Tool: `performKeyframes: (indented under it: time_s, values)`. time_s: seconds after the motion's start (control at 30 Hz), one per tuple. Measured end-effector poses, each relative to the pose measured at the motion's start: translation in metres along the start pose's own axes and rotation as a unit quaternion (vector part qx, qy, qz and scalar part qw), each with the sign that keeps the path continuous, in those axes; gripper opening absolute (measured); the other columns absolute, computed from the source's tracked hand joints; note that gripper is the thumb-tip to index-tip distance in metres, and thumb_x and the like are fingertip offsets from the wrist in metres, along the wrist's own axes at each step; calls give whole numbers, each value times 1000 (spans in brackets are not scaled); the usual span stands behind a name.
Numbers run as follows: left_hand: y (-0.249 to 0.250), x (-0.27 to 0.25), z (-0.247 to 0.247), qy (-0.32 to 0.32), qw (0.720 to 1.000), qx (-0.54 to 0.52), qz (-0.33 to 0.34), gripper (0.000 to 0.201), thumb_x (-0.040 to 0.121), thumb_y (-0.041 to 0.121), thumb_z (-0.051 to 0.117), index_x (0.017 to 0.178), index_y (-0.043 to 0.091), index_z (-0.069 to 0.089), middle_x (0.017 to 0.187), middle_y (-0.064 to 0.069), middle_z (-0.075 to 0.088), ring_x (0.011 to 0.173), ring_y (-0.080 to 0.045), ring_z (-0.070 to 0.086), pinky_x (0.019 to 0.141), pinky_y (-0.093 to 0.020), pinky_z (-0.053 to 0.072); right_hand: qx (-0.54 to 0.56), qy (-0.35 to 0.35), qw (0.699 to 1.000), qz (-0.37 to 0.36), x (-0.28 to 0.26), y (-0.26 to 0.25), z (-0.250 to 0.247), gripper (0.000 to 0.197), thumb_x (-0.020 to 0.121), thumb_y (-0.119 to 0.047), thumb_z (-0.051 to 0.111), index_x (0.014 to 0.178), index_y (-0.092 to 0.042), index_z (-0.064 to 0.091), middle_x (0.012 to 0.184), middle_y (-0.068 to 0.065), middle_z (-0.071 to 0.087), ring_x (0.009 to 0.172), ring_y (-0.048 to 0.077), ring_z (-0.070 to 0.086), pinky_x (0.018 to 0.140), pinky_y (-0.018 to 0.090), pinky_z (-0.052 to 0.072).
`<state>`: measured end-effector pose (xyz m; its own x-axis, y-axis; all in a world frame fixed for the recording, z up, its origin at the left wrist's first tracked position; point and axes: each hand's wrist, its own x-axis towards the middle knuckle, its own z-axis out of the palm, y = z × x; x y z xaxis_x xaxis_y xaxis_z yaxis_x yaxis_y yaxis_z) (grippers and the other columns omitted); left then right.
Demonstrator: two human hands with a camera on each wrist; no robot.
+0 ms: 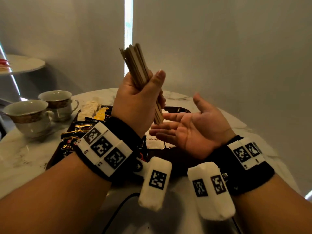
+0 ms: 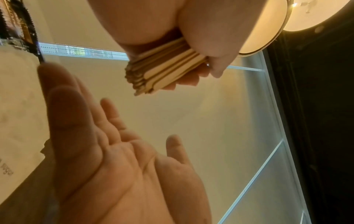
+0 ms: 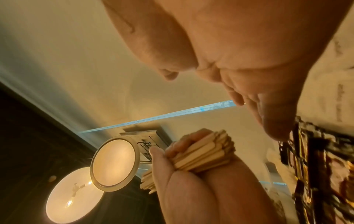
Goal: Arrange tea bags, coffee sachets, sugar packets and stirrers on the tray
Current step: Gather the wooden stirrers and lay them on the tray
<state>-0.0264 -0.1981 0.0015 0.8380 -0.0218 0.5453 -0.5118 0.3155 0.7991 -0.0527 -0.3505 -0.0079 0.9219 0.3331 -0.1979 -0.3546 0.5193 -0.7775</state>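
We noted the left hand (image 1: 135,102) clamped round a wooden stirrer bundle (image 1: 135,65), upright above the tray (image 1: 179,109). Right hand (image 1: 190,130) lay flat, palm up, beneath. One packet (image 1: 154,142) read "brown sugar".

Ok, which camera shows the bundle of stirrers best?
The head view: the whole bundle of stirrers stands upright in the left hand. The left wrist view shows only its lower ends; the right wrist view shows both ends, small and blurred.
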Motion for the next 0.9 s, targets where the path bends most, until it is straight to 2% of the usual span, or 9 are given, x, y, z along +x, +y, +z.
performKeyframes:
  time_s: [0.2, 0.33, 0.4, 0.47, 0.53, 0.7, 0.77, 0.83, 0.9]
  values:
    - [-11, -7, 8, -48, 998, 49, -8, 17, 96, 19, 64, 88, 9, 53, 66, -6, 56, 57, -13, 59, 56, -23, 54, 111, -128, 985, -13, -2, 6, 0, 114, 77, -83, 49, 146, 6, 34, 142, 33, 46, 132, 48, 46, 114, 57, 32]
    - [-14, -7, 6, -59, 996, 71, -9, 17, 96, 19, 64, 88, 10, 53, 68, -8, 58, 58, -15, 60, 56, -25, 55, 82, -93, 992, -9, 1, 7, 1, 113, 77, -83, 46, 143, 8, 36, 138, 36, 48, 131, 50, 46, 115, 58, 30]
    - [-14, -6, 5, -52, 996, 70, -9, 17, 96, 20, 65, 93, 7, 54, 69, -8, 58, 58, -16, 61, 56, -26, 56, 83, -78, 993, -11, -1, 6, 2, 113, 77, -83, 45, 141, 9, 37, 130, 36, 55, 120, 50, 56, 109, 57, 39]
    - [-16, -8, 7, -63, 994, 86, -15, 20, 96, 21, 66, 96, 5, 55, 69, -8, 59, 58, -14, 62, 55, -26, 57, 103, -72, 992, -27, -5, 8, 5, 113, 76, -84, 45, 141, 8, 38, 112, 33, 63, 92, 45, 68, 93, 55, 49]
    - [-17, -10, 9, -83, 991, 105, -27, 22, 95, 24, 67, 98, 4, 57, 71, -7, 59, 58, -9, 62, 55, -23, 56, 96, -55, 993, -28, -6, 9, 5, 113, 77, -85, 44, 141, 9, 40, 101, 31, 65, 81, 43, 70, 89, 54, 45]
    - [-19, -10, 11, -90, 984, 151, -32, 23, 94, 26, 67, 95, 6, 58, 71, -5, 57, 58, -10, 58, 56, -25, 56, 51, -21, 998, -42, -2, 10, -1, 113, 76, -84, 46, 133, 14, 45, 122, 36, 60, 123, 53, 52, 113, 62, 31]
    - [-18, -9, 10, -92, 981, 166, -40, 17, 94, 29, 67, 94, 14, 59, 71, -4, 58, 60, -15, 58, 58, -32, 56, 11, -23, 999, -42, -4, 11, -2, 111, 74, -85, 47, 134, 9, 47, 116, 33, 64, 118, 51, 55, 110, 62, 34]
    - [-13, -7, 7, -116, 973, 186, -67, 14, 94, 32, 67, 91, 23, 57, 66, 1, 56, 58, -14, 57, 56, -29, 53, -92, -8, 995, -36, -8, 8, -1, 108, 69, -87, 51, 135, -1, 53, 121, 29, 64, 116, 48, 58, 104, 62, 40]
    - [-8, -6, 3, -179, 954, 210, -119, 11, 93, 33, 68, 93, 27, 58, 59, 5, 57, 52, -11, 55, 52, -25, 51, -248, 78, 960, -105, -9, 1, -2, 100, 63, -90, 51, 125, -12, 63, 111, 17, 68, 106, 37, 63, 88, 50, 49]
